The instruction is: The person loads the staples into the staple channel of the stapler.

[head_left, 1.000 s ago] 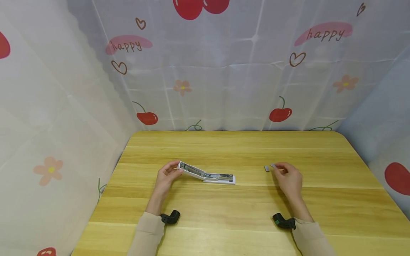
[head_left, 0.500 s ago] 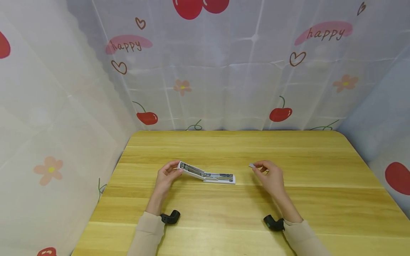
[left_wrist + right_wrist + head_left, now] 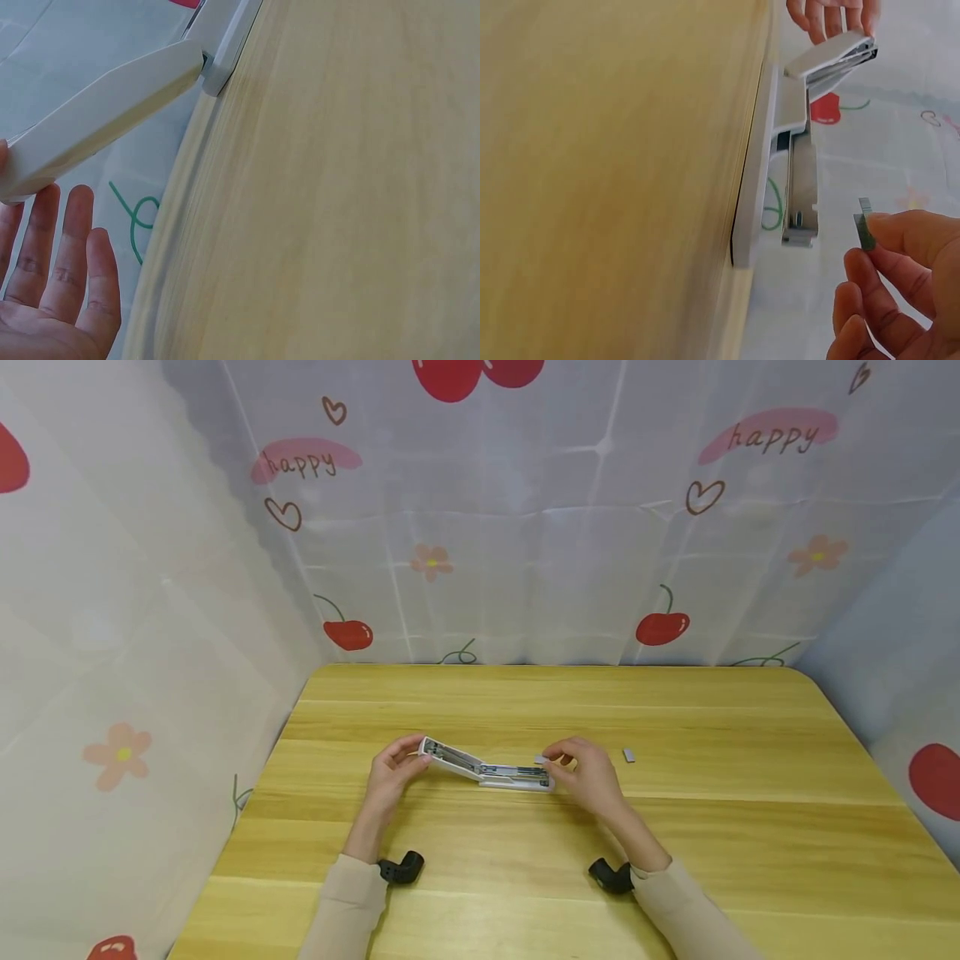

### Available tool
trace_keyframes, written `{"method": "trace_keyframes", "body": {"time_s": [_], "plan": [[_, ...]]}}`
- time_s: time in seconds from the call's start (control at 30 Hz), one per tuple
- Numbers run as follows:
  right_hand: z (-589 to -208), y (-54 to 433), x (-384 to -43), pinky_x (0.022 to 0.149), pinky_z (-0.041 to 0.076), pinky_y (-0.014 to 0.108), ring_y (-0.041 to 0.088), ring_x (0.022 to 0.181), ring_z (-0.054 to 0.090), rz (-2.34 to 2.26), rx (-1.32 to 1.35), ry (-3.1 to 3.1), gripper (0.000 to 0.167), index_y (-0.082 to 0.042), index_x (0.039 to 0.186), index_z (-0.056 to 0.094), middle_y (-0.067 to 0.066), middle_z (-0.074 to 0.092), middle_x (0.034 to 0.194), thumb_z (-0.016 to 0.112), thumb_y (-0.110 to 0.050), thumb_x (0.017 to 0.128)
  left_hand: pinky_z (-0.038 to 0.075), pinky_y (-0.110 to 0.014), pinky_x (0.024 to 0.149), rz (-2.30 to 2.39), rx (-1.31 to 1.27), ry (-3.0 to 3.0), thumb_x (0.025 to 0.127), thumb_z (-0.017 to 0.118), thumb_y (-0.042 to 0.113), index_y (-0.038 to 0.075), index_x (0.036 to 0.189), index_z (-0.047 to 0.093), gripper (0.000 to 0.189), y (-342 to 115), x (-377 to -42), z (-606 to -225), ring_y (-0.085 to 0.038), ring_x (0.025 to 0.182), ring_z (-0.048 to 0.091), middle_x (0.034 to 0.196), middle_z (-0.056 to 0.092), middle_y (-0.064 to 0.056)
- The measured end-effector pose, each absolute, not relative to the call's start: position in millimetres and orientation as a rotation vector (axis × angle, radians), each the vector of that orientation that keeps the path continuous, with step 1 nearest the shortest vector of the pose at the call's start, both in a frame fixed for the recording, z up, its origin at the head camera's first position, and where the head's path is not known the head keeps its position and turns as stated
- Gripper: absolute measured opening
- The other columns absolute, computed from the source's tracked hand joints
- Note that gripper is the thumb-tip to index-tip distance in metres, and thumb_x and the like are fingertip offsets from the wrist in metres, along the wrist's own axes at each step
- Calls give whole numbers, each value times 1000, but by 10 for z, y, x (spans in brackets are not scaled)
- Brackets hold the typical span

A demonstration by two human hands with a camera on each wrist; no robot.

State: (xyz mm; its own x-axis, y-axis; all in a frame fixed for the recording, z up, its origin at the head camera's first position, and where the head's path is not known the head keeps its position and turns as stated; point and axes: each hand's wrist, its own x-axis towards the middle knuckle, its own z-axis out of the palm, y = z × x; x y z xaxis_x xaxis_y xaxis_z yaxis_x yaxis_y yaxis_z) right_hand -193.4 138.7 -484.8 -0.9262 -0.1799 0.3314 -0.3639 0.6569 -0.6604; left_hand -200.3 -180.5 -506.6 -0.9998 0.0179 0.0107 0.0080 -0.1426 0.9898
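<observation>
A white stapler (image 3: 517, 784) lies opened out on the table, its top cover swung back to the left and its metal magazine showing. My left hand (image 3: 392, 770) holds the raised end of that cover between thumb and fingers. In the left wrist view the cover (image 3: 112, 112) slants up from the hinge into the hand. My right hand (image 3: 588, 777) pinches a small strip of staples (image 3: 864, 225) between thumb and fingertips. In the head view the strip is just above the magazine's right end. In the right wrist view a gap shows between the strip and the magazine (image 3: 802, 187).
A second small strip of staples (image 3: 628, 755) lies on the wooden table (image 3: 720, 843), right of my right hand. Each wrist carries a black camera mount. A printed curtain (image 3: 510, 568) hangs behind the table and along its sides.
My right hand has picked up one staple strip and carried it left to the stapler's front end. The other strip stays on the table. My left hand and the stapler stay put.
</observation>
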Motion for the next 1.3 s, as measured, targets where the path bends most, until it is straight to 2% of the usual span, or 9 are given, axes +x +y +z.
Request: {"method": "trace_keyframes", "body": {"time_s": [0.3, 0.67, 1.3], "plan": [[-4877, 1259, -1936, 70, 47, 32, 20, 82, 60, 1107, 462, -2706, 7, -12, 89, 74, 1, 69, 89, 78, -14, 83, 56, -24, 80, 2388, 26, 2035, 89, 63, -7, -13, 129, 51, 42, -1792, -2008, -5072, -6, 92, 65, 101, 68, 8], [-4931, 1205, -1947, 70, 47, 30, 15, 78, 57, 1085, 485, -2734, 7, -13, 89, 76, -2, 67, 85, 78, -14, 82, 55, -22, 78, 2365, -32, 2041, 90, 60, -10, -11, 129, 52, 40, -1774, -2003, -5042, -4, 88, 64, 102, 65, 8], [-4939, 1192, -1958, 67, 46, 30, 17, 78, 57, 1041, 530, -2743, 8, -11, 91, 76, 0, 66, 87, 77, -14, 83, 56, -24, 79, 2378, -22, 2048, 90, 61, -9, -11, 129, 52, 40, -1790, -2009, -5065, -5, 90, 65, 102, 66, 8]]}}
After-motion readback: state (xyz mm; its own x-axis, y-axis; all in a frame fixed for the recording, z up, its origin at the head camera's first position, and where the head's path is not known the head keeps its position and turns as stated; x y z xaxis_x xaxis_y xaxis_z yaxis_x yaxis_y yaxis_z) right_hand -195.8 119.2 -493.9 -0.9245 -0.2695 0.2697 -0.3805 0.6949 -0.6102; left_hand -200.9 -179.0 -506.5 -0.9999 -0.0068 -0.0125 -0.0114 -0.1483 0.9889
